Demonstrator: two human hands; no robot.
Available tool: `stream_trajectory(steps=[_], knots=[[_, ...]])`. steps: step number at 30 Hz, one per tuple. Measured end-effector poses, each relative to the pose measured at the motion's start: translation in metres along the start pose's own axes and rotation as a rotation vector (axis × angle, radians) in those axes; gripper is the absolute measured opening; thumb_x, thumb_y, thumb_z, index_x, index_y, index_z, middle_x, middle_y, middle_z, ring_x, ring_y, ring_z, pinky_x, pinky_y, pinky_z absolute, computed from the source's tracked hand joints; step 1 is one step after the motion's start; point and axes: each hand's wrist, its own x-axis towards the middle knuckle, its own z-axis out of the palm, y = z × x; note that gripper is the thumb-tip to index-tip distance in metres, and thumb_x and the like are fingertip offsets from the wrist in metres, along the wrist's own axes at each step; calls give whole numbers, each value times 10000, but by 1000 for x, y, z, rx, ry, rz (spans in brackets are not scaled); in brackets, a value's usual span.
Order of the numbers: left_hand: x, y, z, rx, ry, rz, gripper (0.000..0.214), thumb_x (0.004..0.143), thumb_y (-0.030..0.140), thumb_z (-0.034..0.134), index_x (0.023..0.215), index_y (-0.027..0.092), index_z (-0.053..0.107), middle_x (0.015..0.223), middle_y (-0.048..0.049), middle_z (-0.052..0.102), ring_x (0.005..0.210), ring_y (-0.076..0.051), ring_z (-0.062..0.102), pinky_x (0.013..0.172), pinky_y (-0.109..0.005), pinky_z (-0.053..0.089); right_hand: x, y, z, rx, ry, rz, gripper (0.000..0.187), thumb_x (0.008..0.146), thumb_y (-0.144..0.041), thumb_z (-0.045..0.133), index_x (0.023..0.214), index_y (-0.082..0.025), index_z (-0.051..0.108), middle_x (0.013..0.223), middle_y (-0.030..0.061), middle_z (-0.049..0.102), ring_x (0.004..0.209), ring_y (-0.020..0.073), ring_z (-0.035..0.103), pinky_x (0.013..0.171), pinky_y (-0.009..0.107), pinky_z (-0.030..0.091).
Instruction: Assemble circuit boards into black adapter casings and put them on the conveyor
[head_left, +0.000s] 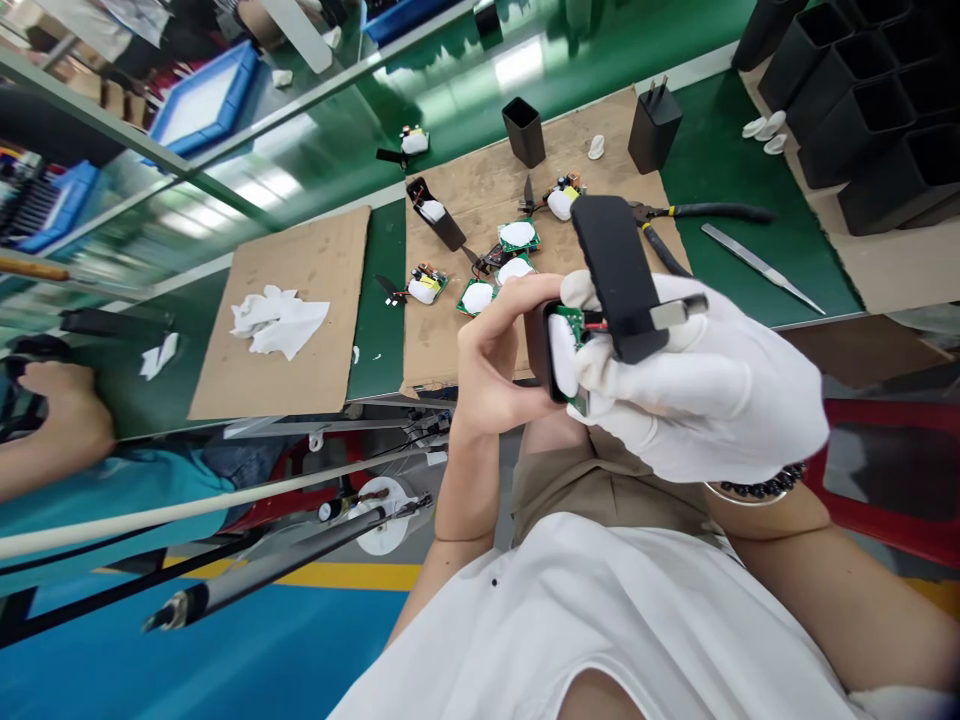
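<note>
My bare left hand [487, 365] wraps its thumb and fingers round a black rectangular adapter case [538, 345], its open end facing right. A green circuit board with a white pad [564, 358] sits partly inside that opening. My right hand [712, 385], in a white glove, has its fingers closed on the board's outer end. Beside those fingers stands a black end cap [613, 265] with flat metal plug prongs [675, 311], joined to the board by a red wire. The glove hides part of the board's edge.
Cardboard [465, 350] bears several loose circuit boards [517, 236], an upright black case [523, 132] and a closed plug case [655, 128]. Pliers [660, 225] and tweezers [761, 266] lie to the right, near stacked black cases [874, 115]. A co-worker's hand [64, 410] is at far left.
</note>
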Motion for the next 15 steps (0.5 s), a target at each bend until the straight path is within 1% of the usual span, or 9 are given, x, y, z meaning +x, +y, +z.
stream_trajectory(steps=[2, 3, 4, 7, 9, 11, 12, 14, 15], knots=[[-1, -1, 1, -36, -7, -16, 926, 397, 800, 918, 1161, 303, 754, 1166, -33, 782, 1219, -383, 703, 1072, -506, 574, -1, 4, 0, -97, 109, -86, 32, 971, -264, 660, 968, -289, 680, 1163, -13, 785, 1304, 231, 666, 1065, 436, 602], [-1, -2, 1, -44, -14, -37, 939, 384, 761, 945, 1170, 285, 754, 1188, -42, 779, 1214, -387, 706, 1080, -509, 572, -2, 7, 0, -87, 128, -88, 69, 950, -289, 710, 1016, -287, 689, 1191, 5, 781, 1343, 253, 645, 1095, 454, 592], [-2, -3, 2, -47, -15, -63, 956, 366, 722, 970, 1178, 268, 751, 1212, -51, 775, 1211, -389, 707, 1085, -510, 571, -4, 9, -1, -32, 119, -59, 172, 921, -347, 761, 1068, -285, 698, 1224, 20, 771, 1378, 268, 623, 1137, 466, 574], [-5, -11, 5, -61, 22, -173, 977, 339, 608, 1020, 1195, 231, 737, 1244, -72, 767, 1211, -386, 703, 1087, -513, 570, -6, 15, -5, 164, 9, 72, 463, 838, -497, 834, 1223, -273, 709, 1275, 35, 755, 1410, 281, 610, 1203, 466, 537], [-5, -17, 8, -130, 16, -246, 916, 348, 540, 1037, 1154, 218, 744, 1189, -77, 781, 1183, -372, 714, 1075, -501, 572, -7, 18, -13, 209, -90, 179, 531, 802, -457, 874, 1276, -275, 718, 1281, 25, 763, 1400, 294, 621, 1196, 467, 543], [-5, -21, 10, -288, -64, -324, 831, 368, 481, 1039, 1103, 213, 757, 1102, -80, 799, 1117, -356, 738, 1018, -473, 593, -6, 21, -24, 238, -160, 279, 531, 793, -389, 890, 1292, -295, 735, 1284, 10, 770, 1338, 291, 670, 1164, 459, 567], [-5, -22, 11, -391, -122, -371, 793, 388, 467, 1033, 1087, 209, 762, 1064, -83, 805, 1084, -351, 748, 979, -456, 603, -5, 24, -29, 264, -108, 322, 476, 816, -375, 871, 1271, -303, 751, 1254, 8, 784, 1255, 276, 721, 1113, 444, 602], [-5, -24, 14, -622, -246, -453, 759, 429, 469, 1009, 1096, 196, 767, 1010, -98, 811, 1032, -353, 764, 922, -437, 611, -3, 33, -35, 333, 100, 397, 352, 857, -337, 836, 1201, -293, 780, 1177, 13, 808, 1070, 227, 788, 987, 387, 656], [-5, -25, 15, -732, -306, -474, 757, 440, 475, 997, 1103, 189, 770, 987, -106, 812, 1010, -357, 769, 915, -439, 612, -2, 39, -35, 379, 187, 433, 318, 857, -314, 835, 1169, -277, 787, 1162, 21, 811, 1032, 210, 793, 956, 363, 660]])
